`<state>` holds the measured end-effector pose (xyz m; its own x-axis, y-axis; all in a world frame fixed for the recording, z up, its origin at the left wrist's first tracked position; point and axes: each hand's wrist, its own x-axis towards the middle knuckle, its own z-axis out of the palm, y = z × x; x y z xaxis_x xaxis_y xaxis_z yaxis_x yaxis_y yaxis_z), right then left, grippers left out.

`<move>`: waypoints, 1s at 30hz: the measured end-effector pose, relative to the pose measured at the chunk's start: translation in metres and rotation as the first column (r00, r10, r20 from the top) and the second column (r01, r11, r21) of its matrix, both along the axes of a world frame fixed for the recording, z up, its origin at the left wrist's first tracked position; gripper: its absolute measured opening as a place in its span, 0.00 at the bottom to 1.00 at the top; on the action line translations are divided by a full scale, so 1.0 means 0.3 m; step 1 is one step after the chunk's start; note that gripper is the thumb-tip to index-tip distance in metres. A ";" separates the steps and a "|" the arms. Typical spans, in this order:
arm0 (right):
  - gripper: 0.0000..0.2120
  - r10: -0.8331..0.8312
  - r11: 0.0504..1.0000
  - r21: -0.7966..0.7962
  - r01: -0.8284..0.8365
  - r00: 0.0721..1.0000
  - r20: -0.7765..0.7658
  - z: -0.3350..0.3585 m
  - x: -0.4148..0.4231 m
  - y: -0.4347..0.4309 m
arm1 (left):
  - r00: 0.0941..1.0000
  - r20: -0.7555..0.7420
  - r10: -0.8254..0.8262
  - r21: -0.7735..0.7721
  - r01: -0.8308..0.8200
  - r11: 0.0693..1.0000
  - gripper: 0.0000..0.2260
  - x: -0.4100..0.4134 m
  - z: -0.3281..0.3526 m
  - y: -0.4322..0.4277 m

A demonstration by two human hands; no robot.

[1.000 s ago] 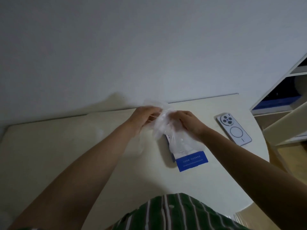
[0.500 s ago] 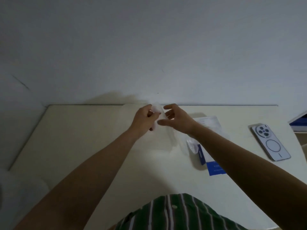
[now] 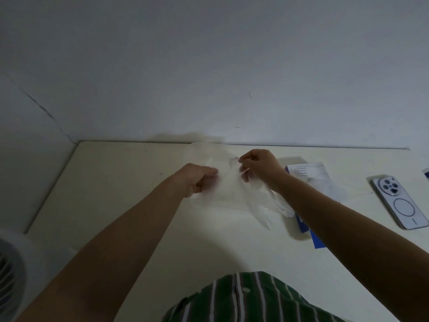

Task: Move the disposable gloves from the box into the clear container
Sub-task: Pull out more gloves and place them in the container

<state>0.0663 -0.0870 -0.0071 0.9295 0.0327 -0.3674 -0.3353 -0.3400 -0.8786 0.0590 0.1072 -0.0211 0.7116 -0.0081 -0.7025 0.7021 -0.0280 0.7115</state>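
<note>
A clear disposable glove (image 3: 262,205) is spread between my hands above the cream table (image 3: 116,194), its fingers trailing down to the right. My left hand (image 3: 199,180) has curled fingers holding the glove's left edge. My right hand (image 3: 260,167) pinches the glove's upper edge. The blue and white glove box (image 3: 308,173) lies flat just right of my right forearm, with thin film spilling from it. A faint clear container (image 3: 204,152) seems to stand behind my hands near the wall; its outline is hard to make out.
A white phone (image 3: 400,202) lies face down at the table's right edge. A white fan (image 3: 11,263) is at the lower left, off the table. The wall runs along the table's far edge.
My hands have pulled apart and spread the glove open between them. My left hand dropped lower and nearer; my right hand now pinches the film.
</note>
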 end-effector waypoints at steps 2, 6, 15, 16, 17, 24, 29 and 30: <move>0.05 0.002 1.000 0.029 0.000 0.997 -0.082 0.005 0.007 0.000 | 0.982 0.103 0.156 -0.005 -0.156 0.988 0.04 0.008 -0.007 -0.017; 0.07 -0.056 0.995 0.068 0.069 0.982 -0.178 0.016 0.042 -0.041 | 0.863 0.424 -0.273 0.649 -0.080 0.757 0.10 0.040 -0.057 0.002; 0.12 0.051 0.998 -0.067 -0.003 0.688 0.724 0.096 0.022 0.045 | 0.772 0.315 -0.552 0.912 -0.084 0.402 0.07 0.048 -0.096 -0.037; 0.13 0.169 0.985 -0.088 -0.149 0.726 0.667 0.093 0.007 0.073 | 0.779 0.278 -0.562 0.925 -0.058 0.376 0.07 0.052 -0.110 -0.043; 0.13 0.313 0.949 -0.150 -0.279 0.760 0.569 0.075 -0.002 0.095 | 0.783 0.246 -0.571 0.933 -0.033 0.358 0.06 0.054 -0.121 -0.048; 0.23 0.471 0.692 -0.488 -0.532 0.845 -0.254 -0.196 0.056 0.108 | 0.769 -0.002 -0.639 0.956 0.188 0.224 0.14 0.069 -0.177 -0.064; 0.39 0.442 0.710 -0.372 -0.598 0.790 -0.425 -0.279 0.064 0.107 | 0.774 -0.045 -0.631 0.956 0.216 0.197 0.16 0.079 -0.200 -0.060; 0.41 0.450 0.688 -0.393 -0.610 0.783 -0.429 -0.289 0.065 0.108 | 0.734 0.026 -0.679 0.986 0.092 0.138 0.15 0.083 -0.200 -0.066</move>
